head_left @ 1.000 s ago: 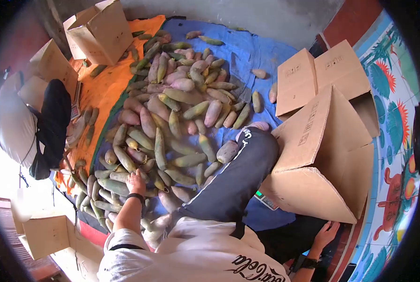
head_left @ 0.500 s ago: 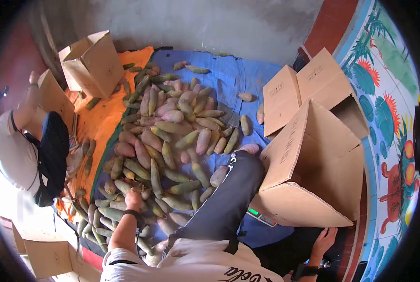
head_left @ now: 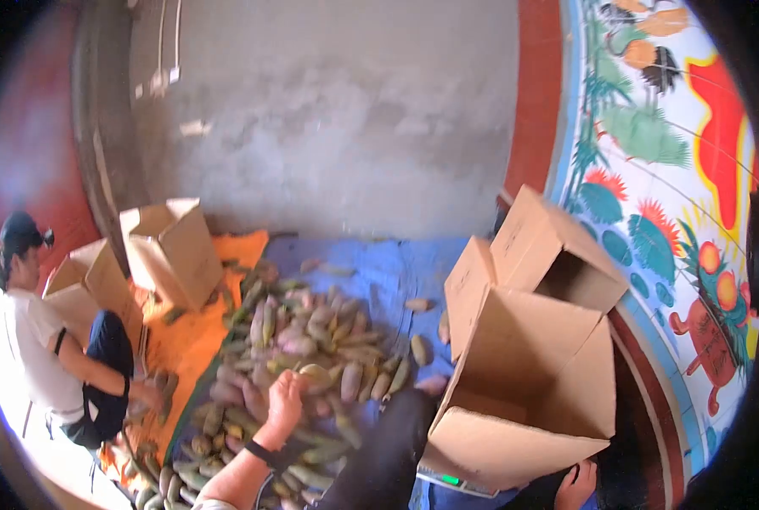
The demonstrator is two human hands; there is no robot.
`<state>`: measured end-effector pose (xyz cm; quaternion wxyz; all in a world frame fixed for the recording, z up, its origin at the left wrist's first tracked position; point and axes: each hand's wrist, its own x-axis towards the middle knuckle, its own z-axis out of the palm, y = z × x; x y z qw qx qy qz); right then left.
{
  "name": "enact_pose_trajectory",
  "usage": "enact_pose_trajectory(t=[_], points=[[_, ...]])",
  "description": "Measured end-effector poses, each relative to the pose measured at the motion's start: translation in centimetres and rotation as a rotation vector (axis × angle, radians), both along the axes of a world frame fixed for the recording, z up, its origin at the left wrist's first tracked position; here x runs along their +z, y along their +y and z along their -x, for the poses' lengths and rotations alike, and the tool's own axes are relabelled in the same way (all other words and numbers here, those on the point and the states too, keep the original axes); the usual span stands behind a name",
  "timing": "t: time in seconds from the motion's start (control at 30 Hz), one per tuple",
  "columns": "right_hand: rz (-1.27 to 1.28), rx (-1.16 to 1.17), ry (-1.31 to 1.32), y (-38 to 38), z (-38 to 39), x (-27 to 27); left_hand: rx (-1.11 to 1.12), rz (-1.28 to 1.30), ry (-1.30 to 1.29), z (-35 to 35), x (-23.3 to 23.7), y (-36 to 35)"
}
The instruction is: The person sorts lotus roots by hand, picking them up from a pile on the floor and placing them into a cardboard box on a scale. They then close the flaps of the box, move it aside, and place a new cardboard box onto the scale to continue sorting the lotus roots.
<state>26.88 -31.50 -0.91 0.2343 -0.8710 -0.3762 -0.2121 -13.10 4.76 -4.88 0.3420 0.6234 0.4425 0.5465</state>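
Right now, we are holding our left hand over the pile of vegetables, its fingers curling closed around one end of a pale yellowish-green vegetable. That vegetable is pointing to the right of our hand, and blur is softening its outline. Around it, the green and pinkish vegetables are lying in a heap on the blue sheet, with a few sitting apart toward its right side.

We are keeping our right hand low at the near right, just beside the near corner of the large open box; its fingers are bending, but we cannot tell whether they are gripping anything. This box is standing with its mouth facing up toward us, and a scale with a lit green display is showing under its near edge. Our dark-clad knee is resting between the pile and the box.

Beyond the large box, another open cardboard box is leaning at a tilt. At the left, a co-worker is crouching and reaching one hand toward vegetables on the orange sheet, where two more open boxes are standing farther back.
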Motion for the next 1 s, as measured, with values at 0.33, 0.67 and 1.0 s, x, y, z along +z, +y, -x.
enact_pose_trajectory(t=[0.33,0.67,1.0], points=[[-0.158,0.051,-0.051,-0.9,0.4,-0.1,-0.44,-0.436,-0.317,-12.3,19.9,-4.2],[-0.199,0.044,-0.12,-1.4,0.4,-0.2,-0.963,0.017,-0.05,-19.2,19.3,-7.0],[-0.21,0.032,-0.08,-1.6,0.5,-0.2,-1.078,-0.512,0.584,-22.3,13.0,-8.1]])
